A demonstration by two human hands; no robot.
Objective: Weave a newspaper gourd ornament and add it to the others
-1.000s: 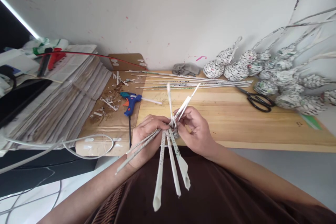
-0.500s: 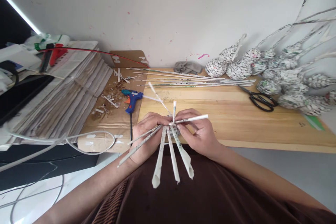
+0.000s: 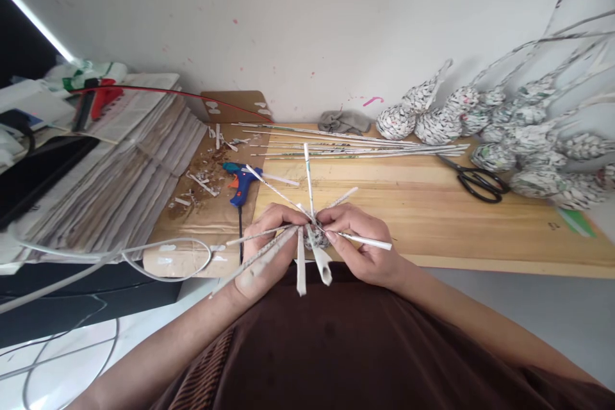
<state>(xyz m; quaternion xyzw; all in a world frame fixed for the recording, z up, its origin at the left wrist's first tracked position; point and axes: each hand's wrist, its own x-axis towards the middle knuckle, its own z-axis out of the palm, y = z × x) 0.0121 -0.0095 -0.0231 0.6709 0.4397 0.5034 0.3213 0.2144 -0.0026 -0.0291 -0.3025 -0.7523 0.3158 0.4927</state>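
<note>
A small woven paper piece (image 3: 317, 238) sits between my hands near the table's front edge, with several rolled paper tubes fanning out from its top. My left hand (image 3: 271, 240) is closed around its left side, fingers pressed near the centre where the tubes meet. On the other side, my right hand (image 3: 362, 240) pinches a paper tube (image 3: 368, 241) that points right, close to its base. One tube (image 3: 309, 173) stands up toward the wall, and a wider one (image 3: 323, 264) points toward my body. The underside of the woven piece is hidden.
Loose paper tubes (image 3: 346, 148) lie along the back of the wooden table (image 3: 432, 230). Black scissors (image 3: 480, 184) and several woven paper shapes (image 3: 438, 128) are at right. A blue glue gun (image 3: 244, 186), paper scraps and a newspaper stack (image 3: 139, 173) are at left.
The tubes around the woven piece have shifted round. The one at my right hand now points slightly downward, an upright tube reaches farther back, and fewer tubes hang toward my body.
</note>
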